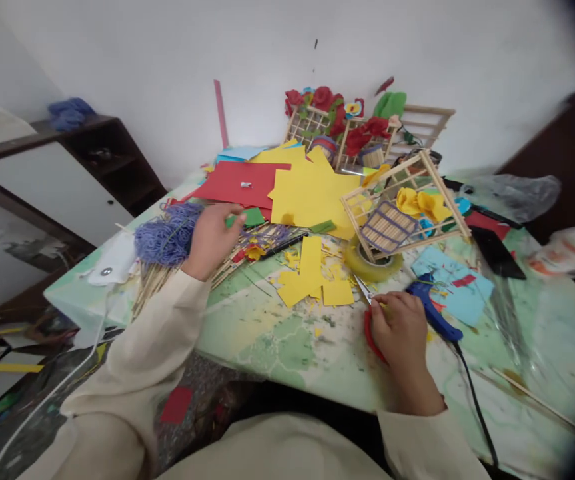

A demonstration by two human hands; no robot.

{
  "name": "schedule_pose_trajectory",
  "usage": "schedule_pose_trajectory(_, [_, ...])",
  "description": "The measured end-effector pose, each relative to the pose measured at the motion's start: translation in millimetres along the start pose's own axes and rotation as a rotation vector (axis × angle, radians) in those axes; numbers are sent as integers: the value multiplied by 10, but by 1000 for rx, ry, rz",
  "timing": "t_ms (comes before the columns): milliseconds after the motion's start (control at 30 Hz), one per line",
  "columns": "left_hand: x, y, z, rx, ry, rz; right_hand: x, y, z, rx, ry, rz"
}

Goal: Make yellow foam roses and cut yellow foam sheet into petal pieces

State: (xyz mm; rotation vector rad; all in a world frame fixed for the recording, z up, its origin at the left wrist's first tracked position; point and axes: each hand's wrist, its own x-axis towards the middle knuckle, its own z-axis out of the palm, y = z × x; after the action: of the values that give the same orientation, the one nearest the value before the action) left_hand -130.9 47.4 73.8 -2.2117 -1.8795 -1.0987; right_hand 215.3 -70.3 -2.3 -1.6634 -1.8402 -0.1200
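Note:
My right hand (401,328) rests on the green table (277,340), its fingers wrapped round red-handled scissors (368,313) whose blades point up towards scraps of yellow foam (312,277). My left hand (212,237) reaches out to the left over a pile of thin wooden sticks (240,257), next to a bundle of purple yarn (167,233). Its fingers are curled and its thumb touches a small green foam piece (252,217); I cannot make out whether it holds anything.
A blue glue gun (434,310) with a black cord lies beside my right hand. Behind are a tape roll (370,263), a wooden stick frame (402,203), red (240,183) and yellow foam sheets (307,190), and foam flowers (337,120) at the wall. A dark shelf (112,160) stands left.

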Motion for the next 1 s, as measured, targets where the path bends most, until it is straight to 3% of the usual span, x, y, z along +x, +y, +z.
schedule_pose_trajectory(133, [-200,577,57,-128,-425,181,64,-77,29,-40,-176,-58])
schedule_pose_trajectory(233, [-462,811,141,-279,-539,241,124,-144,57,-113,-276,-104])
schedule_pose_trajectory(400, [-764,1002,374,-545,-634,182,191,-174,90,-168,-371,-105])
schedule_pose_trajectory(533, [-718,1104,660,-651,-661,42,198,-149,104,-160,-377,-103])
schedule_pose_trajectory(667, [-638,1127,936,-835,-581,-69,173,-129,118,-128,-353,-96])
schedule_pose_trajectory(800, [-677,1088,1090,-786,-589,-21,126,-149,126,-98,-348,-97])
schedule_pose_trajectory(1000, [-742,1056,1144,-650,-595,91,62,-176,147,-63,-370,-59])
